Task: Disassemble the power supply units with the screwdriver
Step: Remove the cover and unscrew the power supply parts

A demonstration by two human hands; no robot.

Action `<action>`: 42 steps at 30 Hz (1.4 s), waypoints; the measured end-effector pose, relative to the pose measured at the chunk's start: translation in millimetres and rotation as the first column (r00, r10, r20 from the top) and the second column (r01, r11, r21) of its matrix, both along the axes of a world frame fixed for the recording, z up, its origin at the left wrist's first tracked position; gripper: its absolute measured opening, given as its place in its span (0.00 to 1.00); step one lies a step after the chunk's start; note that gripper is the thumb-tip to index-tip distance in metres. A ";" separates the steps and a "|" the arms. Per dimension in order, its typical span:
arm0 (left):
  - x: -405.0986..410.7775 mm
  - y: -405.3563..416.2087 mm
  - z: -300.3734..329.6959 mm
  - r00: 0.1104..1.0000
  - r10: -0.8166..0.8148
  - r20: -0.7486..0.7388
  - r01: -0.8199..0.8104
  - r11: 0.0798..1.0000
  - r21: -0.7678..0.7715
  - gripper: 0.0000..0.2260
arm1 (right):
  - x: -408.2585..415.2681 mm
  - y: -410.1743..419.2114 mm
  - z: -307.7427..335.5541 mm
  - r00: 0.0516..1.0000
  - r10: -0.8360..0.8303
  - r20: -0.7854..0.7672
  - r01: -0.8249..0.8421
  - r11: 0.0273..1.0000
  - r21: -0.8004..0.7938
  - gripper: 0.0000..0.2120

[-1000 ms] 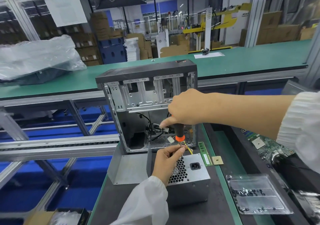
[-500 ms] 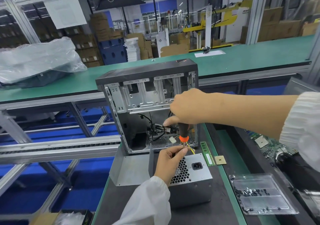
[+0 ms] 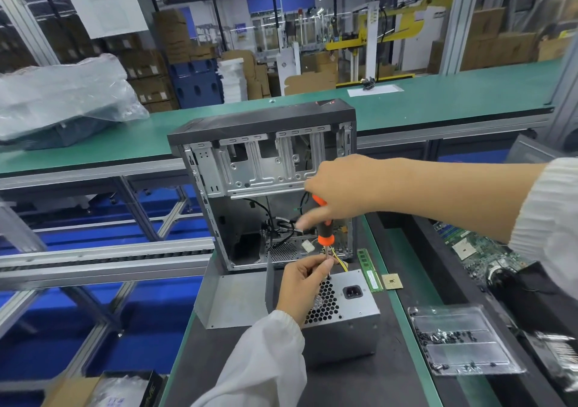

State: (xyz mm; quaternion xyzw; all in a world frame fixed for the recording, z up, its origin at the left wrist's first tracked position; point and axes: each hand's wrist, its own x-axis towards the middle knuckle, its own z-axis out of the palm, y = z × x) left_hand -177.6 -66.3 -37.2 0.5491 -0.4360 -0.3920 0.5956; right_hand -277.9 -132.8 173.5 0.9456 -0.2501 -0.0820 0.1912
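On a dark bench mat [image 3: 359,381] in a warehouse, the grey power supply unit [image 3: 347,316] sits near me. My right hand [image 3: 344,187] grips the orange-black screwdriver [image 3: 323,228]; my left hand [image 3: 301,284] pinches its shaft.

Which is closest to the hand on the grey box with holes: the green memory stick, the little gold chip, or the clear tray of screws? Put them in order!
From the left hand:
1. Green memory stick, just right of the grey box.
2. Gold chip, right beside the stick, a little farther.
3. Clear screw tray, farthest, off to the right and nearer the camera.
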 end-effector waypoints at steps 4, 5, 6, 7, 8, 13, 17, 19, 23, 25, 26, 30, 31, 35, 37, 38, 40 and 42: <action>-1.3 -0.3 -0.5 1.000 -0.005 0.004 0.005 1.000 0.002 0.05 | 4.1 3.4 -3.7 0.988 0.073 -0.139 -0.100 0.975 -0.200 0.15; -1.4 -0.5 -0.3 1.000 -0.004 -0.009 0.004 1.000 0.006 0.05 | 3.4 2.1 -1.9 0.983 0.084 -0.165 -0.106 0.986 -0.126 0.10; -1.5 -0.7 -0.1 1.000 -0.001 -0.021 0.001 1.000 0.010 0.05 | 1.7 1.3 1.2 0.981 0.086 -0.175 -0.091 0.996 -0.017 0.07; -1.3 -0.6 0.0 1.000 0.003 -0.028 -0.002 1.000 0.013 0.05 | 0.2 0.4 4.3 0.981 0.102 -0.166 -0.088 0.992 0.087 0.06; -1.1 -0.3 0.0 1.000 0.004 -0.029 -0.004 1.000 0.014 0.05 | -0.2 0.4 6.7 0.980 0.141 -0.140 -0.117 0.979 0.166 0.11; -2.6 1.7 -0.5 1.000 0.014 -0.007 -0.014 1.000 0.011 0.04 | 0.4 12.7 6.1 0.995 0.008 -0.096 0.017 0.967 0.255 0.25; -3.3 0.3 -1.1 1.000 0.004 0.006 -0.004 1.000 0.005 0.03 | 6.7 17.7 5.6 0.980 -0.196 -0.043 0.199 0.977 0.075 0.30; -1.9 -1.0 -0.3 0.999 -0.034 0.028 0.033 0.999 0.005 0.04 | 7.6 15.6 5.7 0.985 -0.110 -0.136 0.113 0.993 0.015 0.21; 7.8 -8.3 9.5 0.962 -0.183 0.203 0.179 0.983 0.041 0.08 | 1.0 9.2 17.9 0.990 0.000 -0.144 0.051 0.934 0.354 0.12; 8.7 -11.4 12.0 0.935 -0.229 0.269 0.227 0.973 0.042 0.09 | -0.2 7.2 21.9 0.995 -0.015 -0.094 0.054 0.900 0.433 0.17; 8.0 -12.2 11.9 0.934 -0.227 0.277 0.226 0.974 0.036 0.10 | -0.4 5.6 21.3 0.994 -0.055 -0.096 0.090 0.908 0.409 0.22; 5.6 -13.5 8.3 0.939 -0.207 0.276 0.206 0.978 0.031 0.11 | 5.6 1.5 11.7 0.975 -0.223 0.000 0.219 0.958 0.186 0.32; 6.0 -13.5 7.6 0.942 -0.215 0.259 0.213 0.976 0.034 0.10 | 7.6 -0.4 8.9 0.977 -0.212 0.022 0.206 0.968 0.144 0.29; 9.5 -13.5 7.0 0.948 -0.232 0.217 0.232 0.972 0.026 0.09 | 8.6 -5.1 5.6 0.997 -0.053 -0.053 0.061 0.984 0.168 0.12; 9.8 -13.6 6.6 0.946 -0.239 0.220 0.239 0.971 0.027 0.09 | 6.1 -5.1 10.9 0.999 0.024 -0.044 -0.008 0.942 0.335 0.05; 9.6 -13.5 6.3 0.946 -0.243 0.216 0.242 0.970 0.031 0.10 | 5.7 -3.5 14.5 0.998 0.048 -0.029 -0.032 0.914 0.405 0.08; 9.8 -13.2 5.9 0.949 -0.246 0.199 0.243 0.969 0.038 0.10 | 5.3 0.1 18.9 1.000 0.028 -0.001 -0.024 0.879 0.477 0.16; 9.9 -12.0 5.9 0.951 -0.246 0.185 0.245 0.969 0.030 0.10 | 5.2 3.1 18.3 0.997 -0.072 -0.007 0.068 0.898 0.435 0.25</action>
